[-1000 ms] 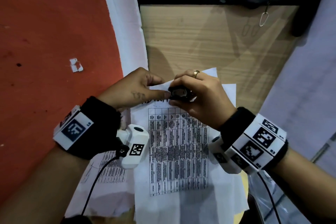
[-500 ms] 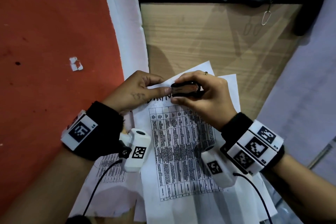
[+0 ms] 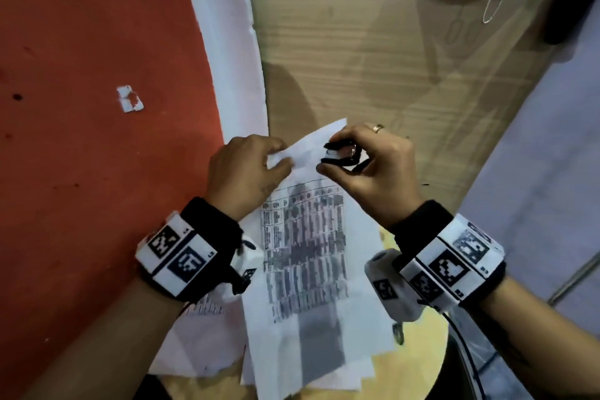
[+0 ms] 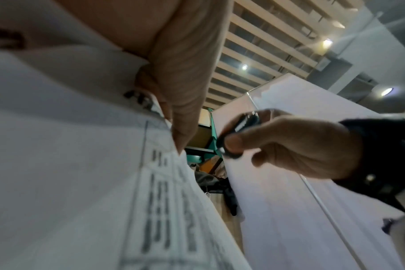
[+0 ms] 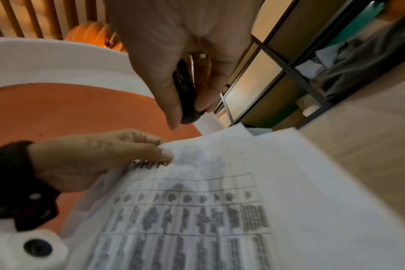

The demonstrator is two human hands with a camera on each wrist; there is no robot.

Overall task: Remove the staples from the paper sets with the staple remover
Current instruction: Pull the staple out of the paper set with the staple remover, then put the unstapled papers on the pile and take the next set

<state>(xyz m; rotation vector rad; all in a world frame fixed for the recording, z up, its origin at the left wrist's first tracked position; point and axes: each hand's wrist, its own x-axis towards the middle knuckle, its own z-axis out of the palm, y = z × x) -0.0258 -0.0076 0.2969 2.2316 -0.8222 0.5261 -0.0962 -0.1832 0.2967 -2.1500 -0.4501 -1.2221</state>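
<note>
Black staple remover (image 3: 341, 156) pinched in right hand (image 3: 373, 172), left hand (image 3: 246, 169) pinching white paper set (image 3: 308, 253) — printed table

Wooden desk (image 3: 373, 52) beside red-orange wall (image 3: 97, 75) (slatted ceiling (image 4: 266, 45) above).

Print on the top paper set (image 3: 305, 253) too smeared to read in any view, its upper-left corner hidden under the left hand (image 3: 246, 169), staple indiscernible, claws of the staple remover (image 3: 341, 156) mostly covered by the right hand (image 3: 373, 169), lower sheets cut off at the bottom edge.
</note>
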